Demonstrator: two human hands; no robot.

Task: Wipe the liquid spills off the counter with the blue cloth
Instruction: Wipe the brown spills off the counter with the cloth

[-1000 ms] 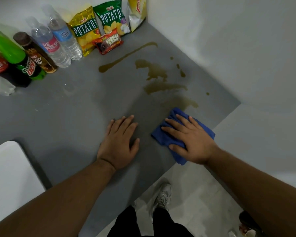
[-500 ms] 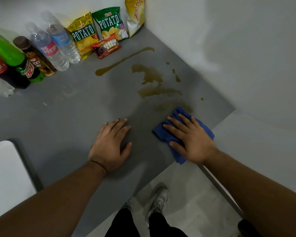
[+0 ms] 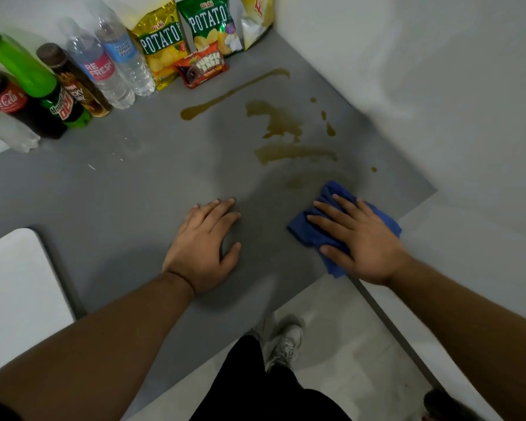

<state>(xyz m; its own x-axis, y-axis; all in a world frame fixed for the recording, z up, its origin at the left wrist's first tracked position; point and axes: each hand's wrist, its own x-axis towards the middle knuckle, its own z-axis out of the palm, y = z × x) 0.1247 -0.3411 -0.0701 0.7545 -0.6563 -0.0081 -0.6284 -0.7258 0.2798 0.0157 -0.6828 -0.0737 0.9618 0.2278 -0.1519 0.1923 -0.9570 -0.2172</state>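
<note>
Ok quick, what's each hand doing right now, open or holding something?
Left hand: open, flat on the counter, holding nothing.
Right hand: open, straight fingers pressing the blue cloth.

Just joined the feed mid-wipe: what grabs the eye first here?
Brown spills blot the far right of the grey counter, with a long streak reaching toward the snack bags. Nearer the person, the right hand presses flat on the blue cloth; the left hand rests on bare counter beside it.
</note>
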